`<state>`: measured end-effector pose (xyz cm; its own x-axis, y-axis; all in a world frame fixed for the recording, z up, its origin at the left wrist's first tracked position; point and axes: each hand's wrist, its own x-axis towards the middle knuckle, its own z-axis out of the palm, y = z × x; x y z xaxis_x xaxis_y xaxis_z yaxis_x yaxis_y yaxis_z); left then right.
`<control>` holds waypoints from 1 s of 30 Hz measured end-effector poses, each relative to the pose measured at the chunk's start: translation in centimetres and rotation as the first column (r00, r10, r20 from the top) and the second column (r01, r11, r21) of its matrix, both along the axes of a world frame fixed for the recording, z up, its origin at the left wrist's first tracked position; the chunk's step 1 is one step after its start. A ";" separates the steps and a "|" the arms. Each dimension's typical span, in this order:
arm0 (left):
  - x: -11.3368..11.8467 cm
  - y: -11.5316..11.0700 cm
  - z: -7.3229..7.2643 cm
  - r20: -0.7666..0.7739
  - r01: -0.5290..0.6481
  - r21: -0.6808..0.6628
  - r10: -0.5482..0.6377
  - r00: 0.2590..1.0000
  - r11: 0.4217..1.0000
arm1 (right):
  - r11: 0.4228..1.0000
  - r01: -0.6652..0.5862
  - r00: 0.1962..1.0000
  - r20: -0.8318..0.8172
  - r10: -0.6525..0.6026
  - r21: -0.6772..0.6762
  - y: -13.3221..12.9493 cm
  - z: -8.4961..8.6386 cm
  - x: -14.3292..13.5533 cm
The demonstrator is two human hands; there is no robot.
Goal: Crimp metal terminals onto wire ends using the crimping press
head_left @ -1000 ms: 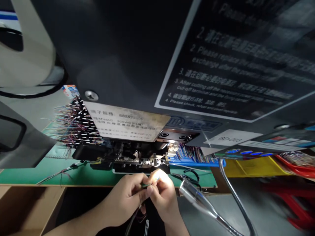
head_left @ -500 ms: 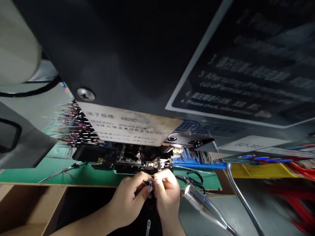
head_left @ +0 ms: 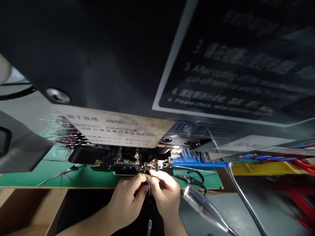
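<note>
My left hand (head_left: 130, 195) and my right hand (head_left: 166, 191) meet at the front edge of the bench, just below the metal working parts (head_left: 150, 166) of a dark machine (head_left: 98, 59). Pinched between the fingertips of both is a small bunch of thin coloured wires (head_left: 149, 183); yellow, blue and green strands show. The right fingertips lie closest to the machine's metal parts. What the wires join to is hidden by my fingers.
Bundles of thin wires (head_left: 62, 131) lie at the back left, and more rest in a blue tray (head_left: 194, 163) on the right. Black-handled scissors (head_left: 194, 179) lie right of my hands on the green mat (head_left: 98, 177). A lamp with a metal head (head_left: 199, 201) stands close by.
The wires have shifted between my fingertips, with green and blue ends now hanging lower. My right fingers have moved slightly left, against the left ones. The camera view has shifted a little.
</note>
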<state>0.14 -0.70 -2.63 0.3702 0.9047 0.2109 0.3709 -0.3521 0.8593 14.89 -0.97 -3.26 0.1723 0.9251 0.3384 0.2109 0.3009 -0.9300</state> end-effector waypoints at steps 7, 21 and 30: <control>0.1 0.2 -0.3 -0.016 -0.027 0.070 0.028 0.999 0.997 | 0.998 -0.053 0.996 0.068 0.051 0.029 0.4 -0.3 0.2; 0.2 0.3 -0.3 -0.038 -0.050 0.134 0.056 0.998 0.990 | 0.997 -0.074 0.996 0.048 0.074 -0.004 0.3 -0.7 0.1; 0.0 0.2 -0.3 0.009 -0.052 0.025 0.052 0.999 0.998 | 0.994 -0.082 0.997 0.003 0.082 -0.067 0.2 -1.0 -0.2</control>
<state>0.16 -0.55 -2.94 0.3206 0.9171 0.2368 0.3821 -0.3540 0.8536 14.71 -0.75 -4.25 0.0929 0.9567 0.2760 0.1932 0.2546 -0.9475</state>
